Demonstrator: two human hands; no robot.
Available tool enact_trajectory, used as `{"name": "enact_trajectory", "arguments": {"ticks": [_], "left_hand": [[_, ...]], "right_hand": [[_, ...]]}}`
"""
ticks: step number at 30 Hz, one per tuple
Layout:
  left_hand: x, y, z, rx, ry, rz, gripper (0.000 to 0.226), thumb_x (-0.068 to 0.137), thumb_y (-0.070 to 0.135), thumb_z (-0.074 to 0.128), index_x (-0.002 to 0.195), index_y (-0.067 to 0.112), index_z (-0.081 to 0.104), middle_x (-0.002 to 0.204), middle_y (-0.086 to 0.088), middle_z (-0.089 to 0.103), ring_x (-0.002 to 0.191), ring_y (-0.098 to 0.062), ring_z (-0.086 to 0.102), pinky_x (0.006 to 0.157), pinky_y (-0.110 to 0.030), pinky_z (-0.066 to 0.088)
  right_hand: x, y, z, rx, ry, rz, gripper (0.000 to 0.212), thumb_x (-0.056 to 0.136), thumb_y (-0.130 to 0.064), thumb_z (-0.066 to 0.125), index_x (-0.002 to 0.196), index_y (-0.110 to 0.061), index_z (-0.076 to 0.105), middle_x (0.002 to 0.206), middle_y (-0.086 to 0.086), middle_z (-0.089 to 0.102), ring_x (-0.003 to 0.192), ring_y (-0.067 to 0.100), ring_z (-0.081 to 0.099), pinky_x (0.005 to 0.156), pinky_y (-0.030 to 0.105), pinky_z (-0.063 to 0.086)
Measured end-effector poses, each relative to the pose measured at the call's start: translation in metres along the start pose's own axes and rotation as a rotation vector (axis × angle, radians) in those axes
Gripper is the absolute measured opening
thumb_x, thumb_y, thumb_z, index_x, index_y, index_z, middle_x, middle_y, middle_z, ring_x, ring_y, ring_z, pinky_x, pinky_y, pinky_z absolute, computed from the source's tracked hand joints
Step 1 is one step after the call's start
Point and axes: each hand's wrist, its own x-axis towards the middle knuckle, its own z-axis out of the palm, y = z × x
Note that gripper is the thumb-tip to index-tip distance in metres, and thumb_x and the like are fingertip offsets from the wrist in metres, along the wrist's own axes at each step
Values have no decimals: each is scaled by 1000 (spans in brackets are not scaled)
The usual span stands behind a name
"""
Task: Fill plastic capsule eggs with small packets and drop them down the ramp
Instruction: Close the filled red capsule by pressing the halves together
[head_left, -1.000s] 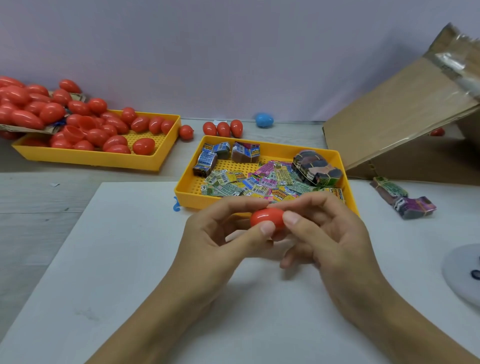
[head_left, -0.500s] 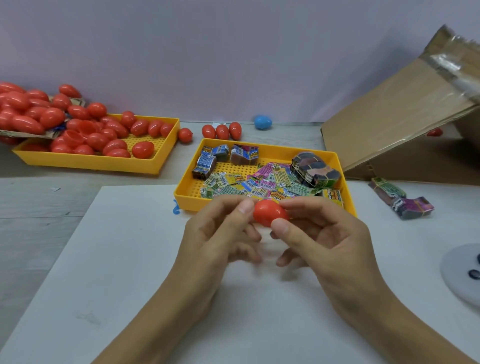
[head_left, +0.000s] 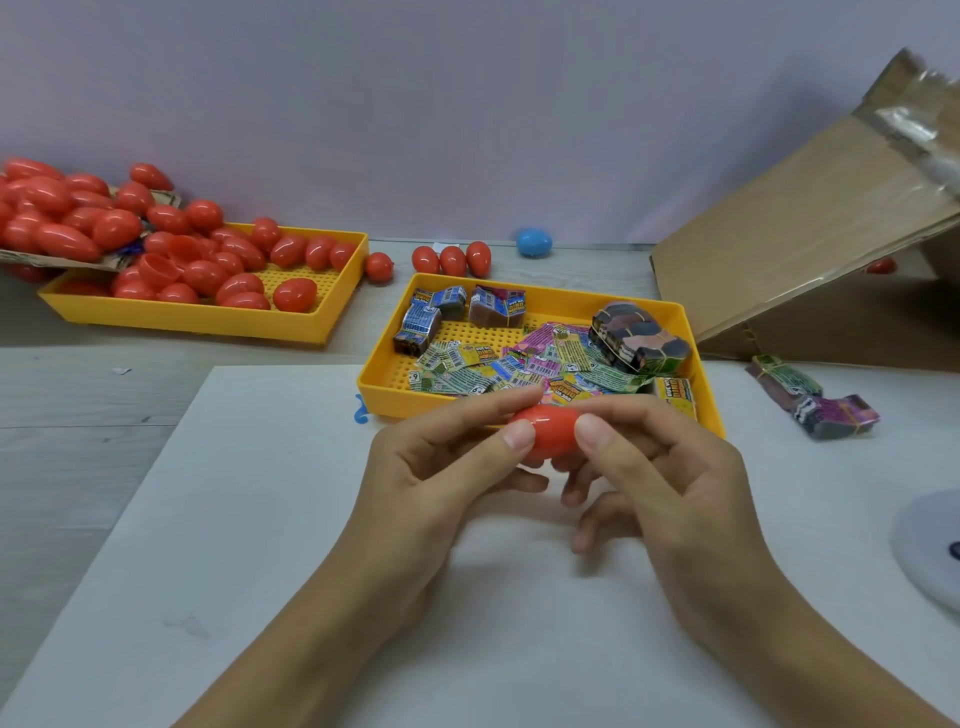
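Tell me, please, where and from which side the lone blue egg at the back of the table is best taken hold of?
Judging by its pose, take the blue egg across its narrow middle, coming from above with thumb and forefinger. It lies on its side, long axis left to right, apart from the three red eggs to its left, with the wall close behind, so its top is the freest approach.

red egg (head_left: 545, 434) in fingers: glossy smooth plastic; both yellow trays (head_left: 332, 291) plastic, perforated floor, slight sheen; packets (head_left: 519, 364) printed glossy foil or paper, can't tell which; ramp (head_left: 800, 218) matt brown cardboard with shiny clear tape; white mat (head_left: 218, 519) matt, smooth; tabletop (head_left: 78, 389) wood-grain look.
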Motion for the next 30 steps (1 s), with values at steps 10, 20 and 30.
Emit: {"name": "enact_trajectory", "arguments": {"ticks": [10,20,30], "left_hand": [[0,-3,0,72,-14,50,45,70,7,83,113,21,75,105,-10,76,100,-21,72,81,-27,57],[5,-2,0,39,211,90,35,72,13,78,106,22,77,96,-7,78,72,-19,73,70,-24,58],[4,0,1,49,229,70,34,72,16,77,106,22,77,90,-7,77,69,-20,72,70,-28,59]], "right_hand": [[0,-1,1,-6,-2,-13,20,81,-25,68,96,-13,73,67,13,70,49,20,64,41,28,52],[11,6,-22,-1118,313,-484,41,86,-36,63,122,-16,65,118,-6,66,117,21,50,98,36,32],[14,15,-19,-1215,172,-311,26,76,-40,70,89,-18,74,117,-4,68,130,31,45,107,49,27]]}}
